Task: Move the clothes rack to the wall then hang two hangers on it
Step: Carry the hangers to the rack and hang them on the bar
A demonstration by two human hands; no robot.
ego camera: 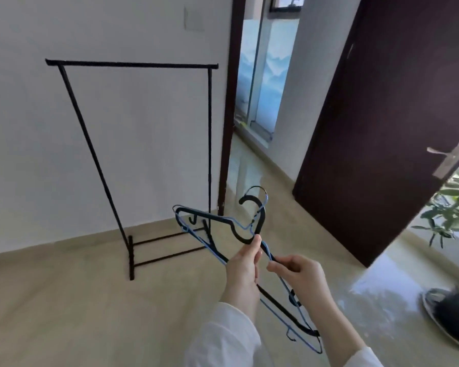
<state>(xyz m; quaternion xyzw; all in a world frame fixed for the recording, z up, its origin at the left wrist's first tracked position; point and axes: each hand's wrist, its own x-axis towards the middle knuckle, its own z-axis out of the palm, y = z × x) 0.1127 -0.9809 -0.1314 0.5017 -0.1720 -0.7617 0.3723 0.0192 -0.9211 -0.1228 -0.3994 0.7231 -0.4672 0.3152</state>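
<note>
Against the wall, clothes rack [133, 65] stands bare. Left hand [243, 263] and right hand [300, 274] both pinch two overlapped hangers [249, 229]; hooks could snag while separating, dropping one.

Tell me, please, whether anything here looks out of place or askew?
Nothing looks damaged or spilled. The rack stands upright by the wall, its bar bare. Its leaning left post is probably lens distortion. The hands, left and right, hold the black hanger and blue hanger together, overlapped.
</note>
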